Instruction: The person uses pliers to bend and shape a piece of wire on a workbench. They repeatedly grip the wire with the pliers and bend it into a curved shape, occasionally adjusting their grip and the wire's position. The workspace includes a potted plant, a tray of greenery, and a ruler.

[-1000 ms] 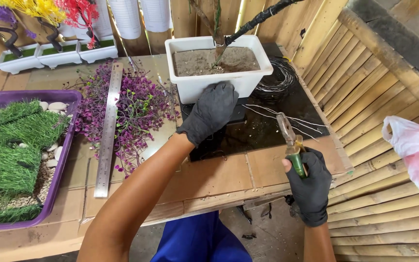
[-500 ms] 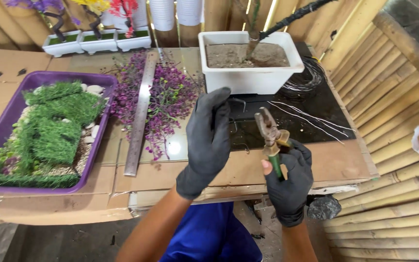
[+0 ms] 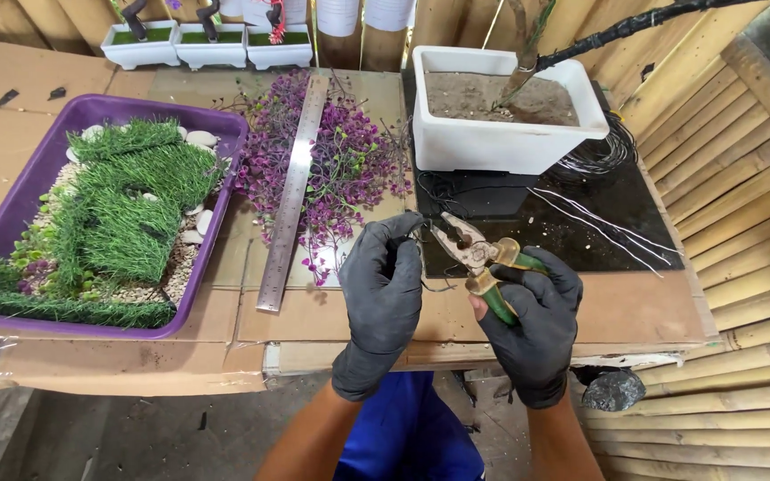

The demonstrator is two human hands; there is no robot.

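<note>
Both my hands wear black gloves. My right hand (image 3: pixel 535 319) grips pliers (image 3: pixel 479 253) with green-and-yellow handles, jaws pointing up-left toward my left hand. My left hand (image 3: pixel 385 289) is raised just left of the jaws, its fingertips pinched on a thin dark wire (image 3: pixel 428 285) that curls between the hands. Both hover over the near edge of a cardboard-covered table (image 3: pixel 626 307). Behind them a white rectangular planter (image 3: pixel 501 142) filled with soil holds a dark wrapped branch (image 3: pixel 634 25).
A heap of purple artificial sprigs (image 3: pixel 349 169) lies under a steel ruler (image 3: pixel 293 191). At left is a purple tray (image 3: pixel 20 200) with fake grass and pebbles. Loose white wires (image 3: pixel 599 223) lie on a black mat, coiled wire (image 3: pixel 603 156) beside the planter. Bamboo slats run along the right.
My left hand left the planter and came back near the table edge, taking hold of a thin wire. My right hand brought the pliers up beside it. The view tilted lower and closer.
</note>
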